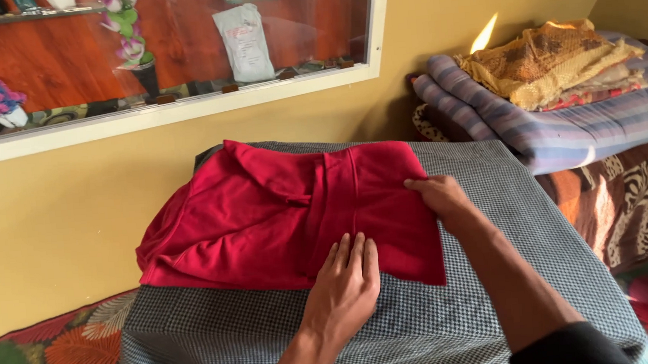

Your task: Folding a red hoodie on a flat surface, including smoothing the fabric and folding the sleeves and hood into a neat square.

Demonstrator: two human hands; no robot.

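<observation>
**Checked cloth, red garment on top**

A table [500, 268] draped in a grey checked cloth [220, 336] carries a folded red garment [265, 217], which lies flat under the fingers of both hands; bare cloth shows below the fingers and beyond the right-hand fingertips.

warm daylight, sharp, sunlit wall streaks
</observation>
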